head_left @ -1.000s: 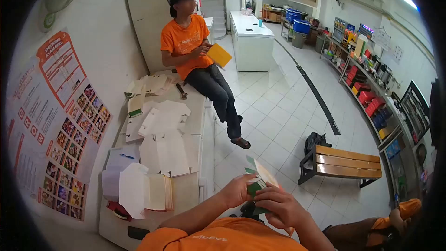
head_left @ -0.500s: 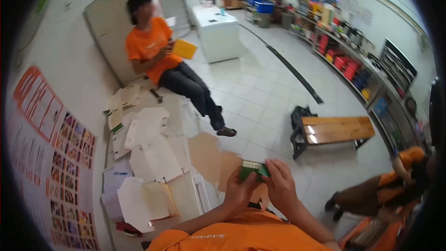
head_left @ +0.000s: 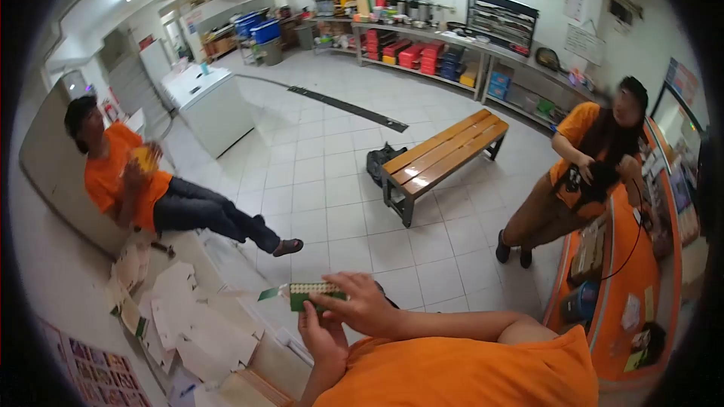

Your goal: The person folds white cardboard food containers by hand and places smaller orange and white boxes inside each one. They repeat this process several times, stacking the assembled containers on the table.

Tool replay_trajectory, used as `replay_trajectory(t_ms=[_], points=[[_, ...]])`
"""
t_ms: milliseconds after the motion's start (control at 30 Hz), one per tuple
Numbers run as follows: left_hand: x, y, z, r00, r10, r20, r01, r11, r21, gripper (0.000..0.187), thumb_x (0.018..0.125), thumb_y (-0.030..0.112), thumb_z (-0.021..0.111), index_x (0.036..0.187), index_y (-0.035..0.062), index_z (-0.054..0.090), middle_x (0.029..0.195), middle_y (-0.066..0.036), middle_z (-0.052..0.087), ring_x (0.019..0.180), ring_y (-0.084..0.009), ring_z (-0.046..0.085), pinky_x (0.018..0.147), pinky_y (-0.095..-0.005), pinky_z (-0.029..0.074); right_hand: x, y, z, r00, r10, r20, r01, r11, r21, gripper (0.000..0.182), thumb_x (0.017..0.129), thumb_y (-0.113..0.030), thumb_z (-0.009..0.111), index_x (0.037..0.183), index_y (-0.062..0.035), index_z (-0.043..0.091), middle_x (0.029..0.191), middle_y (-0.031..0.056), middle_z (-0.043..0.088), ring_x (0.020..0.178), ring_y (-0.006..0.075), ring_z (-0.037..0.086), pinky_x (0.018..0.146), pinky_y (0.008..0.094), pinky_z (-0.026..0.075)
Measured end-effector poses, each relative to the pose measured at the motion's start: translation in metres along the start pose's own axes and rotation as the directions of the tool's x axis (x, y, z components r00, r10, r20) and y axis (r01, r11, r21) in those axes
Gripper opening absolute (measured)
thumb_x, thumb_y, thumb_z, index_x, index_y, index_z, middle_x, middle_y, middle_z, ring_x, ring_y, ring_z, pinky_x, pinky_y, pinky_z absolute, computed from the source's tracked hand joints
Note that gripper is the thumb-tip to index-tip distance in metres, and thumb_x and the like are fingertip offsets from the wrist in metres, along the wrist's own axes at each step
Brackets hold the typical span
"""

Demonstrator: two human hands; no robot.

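A small green box (head_left: pixel 299 298) with rows of cream-coloured round ends along its top is held up in front of my chest. My left hand (head_left: pixel 326 341) grips it from below, thumb and fingers pressed to its side. My right hand (head_left: pixel 369 306) reaches across from the right, its fingers lying over the box's right end and front. A green flap (head_left: pixel 269 294) juts out at the left, with something pale between it and the box. What the cream ends belong to is too small to tell.
Unfolded white cartons (head_left: pixel 219 339) lie on the surface at left, where a person in orange (head_left: pixel 124 173) sits. A wooden bench (head_left: pixel 445 152) stands ahead. Another person (head_left: pixel 581 158) stands right, by an orange counter (head_left: pixel 622 256). Metal shelving (head_left: pixel 483 49) lines the back wall.
My view has swung right, bringing the second person and orange counter into fuller view. My right hand has shifted over the box, and a green flap now shows at its left.
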State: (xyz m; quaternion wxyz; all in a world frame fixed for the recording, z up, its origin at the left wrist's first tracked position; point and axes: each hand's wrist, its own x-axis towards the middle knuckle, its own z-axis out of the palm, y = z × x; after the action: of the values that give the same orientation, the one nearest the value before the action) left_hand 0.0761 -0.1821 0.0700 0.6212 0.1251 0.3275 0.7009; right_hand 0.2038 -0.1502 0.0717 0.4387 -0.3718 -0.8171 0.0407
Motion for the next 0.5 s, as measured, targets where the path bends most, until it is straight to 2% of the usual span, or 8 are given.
replay_trajectory(t_ms=[100,167,200,233,333,367,433,500], points=[[0.008,-0.001,-0.021,0.996,-0.089,0.026,0.088,0.995,0.035,0.030,0.110,0.026,0.047,0.131,0.0047,0.055,0.123,-0.011,0.063,0.105,-0.0222,0.066,0.081,-0.0341,0.058,-0.010,0.004,0.011,0.999,0.010,-0.040,-0.010,1.000,-0.011,0.044,0.086,-0.030,0.075,0.130,-0.0236,0.068,0.136,0.0137,0.059,0.124,0.0324,0.056,0.096,0.0500,0.043],[0.008,0.000,-0.025,0.989,-0.141,0.041,0.133,0.979,0.151,0.030,0.110,0.027,0.048,0.128,0.0049,0.057,0.121,-0.011,0.065,0.104,-0.0235,0.067,0.084,-0.0345,0.059,-0.018,0.011,0.013,0.998,-0.065,0.002,0.065,0.998,-0.004,0.044,0.086,-0.031,0.075,0.129,-0.0237,0.068,0.136,0.0116,0.059,0.126,0.0322,0.056,0.101,0.0545,0.042],[0.008,0.004,-0.027,0.980,-0.196,0.027,0.187,0.962,0.199,0.031,0.110,0.027,0.048,0.129,0.0047,0.057,0.121,-0.011,0.065,0.104,-0.0235,0.068,0.085,-0.0346,0.059,-0.024,0.010,0.016,0.999,-0.042,-0.005,0.042,0.998,0.042,0.043,0.087,-0.030,0.075,0.129,-0.0229,0.067,0.138,0.0081,0.059,0.130,0.0327,0.054,0.106,0.0594,0.040],[0.010,0.008,-0.034,0.972,-0.235,0.006,0.226,0.943,0.244,0.031,0.110,0.027,0.048,0.130,0.0045,0.056,0.120,-0.012,0.065,0.103,-0.0234,0.068,0.085,-0.0347,0.059,-0.029,0.012,0.020,1.000,-0.013,-0.022,0.014,1.000,0.011,0.043,0.087,-0.030,0.075,0.129,-0.0229,0.067,0.138,0.0081,0.059,0.130,0.0327,0.054,0.106,0.0594,0.040],[0.010,0.003,-0.046,0.961,-0.275,0.024,0.269,0.952,0.146,0.034,0.110,0.027,0.048,0.132,0.0038,0.055,0.120,-0.012,0.065,0.102,-0.0229,0.069,0.084,-0.0344,0.060,-0.033,0.019,0.021,0.995,-0.096,0.025,0.096,0.995,-0.002,0.043,0.087,-0.028,0.075,0.128,-0.0213,0.067,0.145,0.0064,0.056,0.137,0.0338,0.049,0.110,0.0660,0.035],[0.013,0.003,-0.048,0.960,-0.279,0.026,0.272,0.951,0.147,0.034,0.110,0.027,0.048,0.132,0.0038,0.055,0.120,-0.012,0.065,0.102,-0.0229,0.069,0.084,-0.0344,0.060,-0.036,0.020,0.017,0.995,-0.093,0.024,0.093,0.996,-0.006,0.043,0.087,-0.028,0.075,0.128,-0.0213,0.067,0.145,0.0064,0.056,0.137,0.0338,0.049,0.110,0.0660,0.035],[0.017,0.012,-0.042,0.955,-0.284,0.090,0.267,0.949,0.168,0.038,0.111,0.029,0.043,0.137,0.0032,0.052,0.125,-0.013,0.064,0.111,-0.0232,0.067,0.089,-0.0342,0.058,-0.031,0.008,-0.003,0.965,-0.184,0.186,0.149,0.971,0.189,0.043,0.088,-0.028,0.075,0.129,-0.0207,0.067,0.148,0.0080,0.055,0.138,0.0344,0.049,0.110,0.0674,0.034],[0.008,0.002,-0.028,0.969,-0.229,0.093,0.204,0.953,0.224,0.041,0.110,0.032,0.045,0.138,0.0028,0.051,0.127,-0.013,0.064,0.112,-0.0220,0.066,0.090,-0.0318,0.057,-0.036,0.010,0.009,0.972,-0.174,0.155,0.154,0.979,0.137,0.041,0.090,-0.026,0.073,0.130,-0.0188,0.068,0.152,0.0124,0.051,0.137,0.0361,0.050,0.110,0.0657,0.036]])
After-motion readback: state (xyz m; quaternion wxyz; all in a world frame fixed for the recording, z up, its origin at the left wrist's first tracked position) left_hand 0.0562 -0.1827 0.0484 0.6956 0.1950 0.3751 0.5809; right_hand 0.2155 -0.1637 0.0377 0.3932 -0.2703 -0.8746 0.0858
